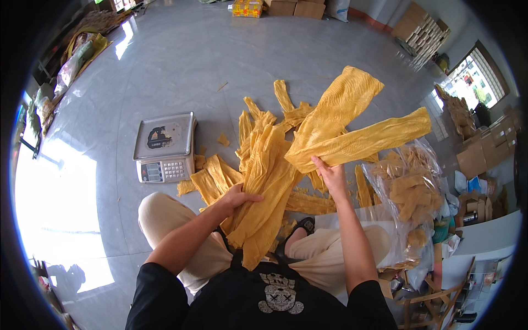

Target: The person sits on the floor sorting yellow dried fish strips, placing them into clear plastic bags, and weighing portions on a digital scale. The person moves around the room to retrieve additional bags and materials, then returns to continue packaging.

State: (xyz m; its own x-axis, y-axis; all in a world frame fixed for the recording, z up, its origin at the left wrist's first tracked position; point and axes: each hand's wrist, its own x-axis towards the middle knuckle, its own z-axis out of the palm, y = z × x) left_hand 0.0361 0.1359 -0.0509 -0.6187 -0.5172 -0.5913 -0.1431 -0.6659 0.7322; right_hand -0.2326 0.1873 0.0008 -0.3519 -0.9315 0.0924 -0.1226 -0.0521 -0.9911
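My left hand [241, 198] grips a thick bunch of long, yellow, wrinkled dried sheets [264, 177], whose lower ends hang between my knees. In my right hand [330, 175] is a folded yellow strip [342, 119], pinched near its fold. Its two arms spread up and to the right in a V. The material looks like dried bean curd skin, though I cannot be certain. Below and beyond both hands, more yellow pieces [309, 202] and small broken scraps lie on the floor.
A digital weighing scale [165, 140] with a metal pan stands to the left. On the right sits a clear plastic bag [412, 181] of yellow-brown pieces. Cardboard boxes [486, 148] line the right side, near a wooden chair frame [433, 297]. A yellow-taped carton [247, 8] is at the far end.
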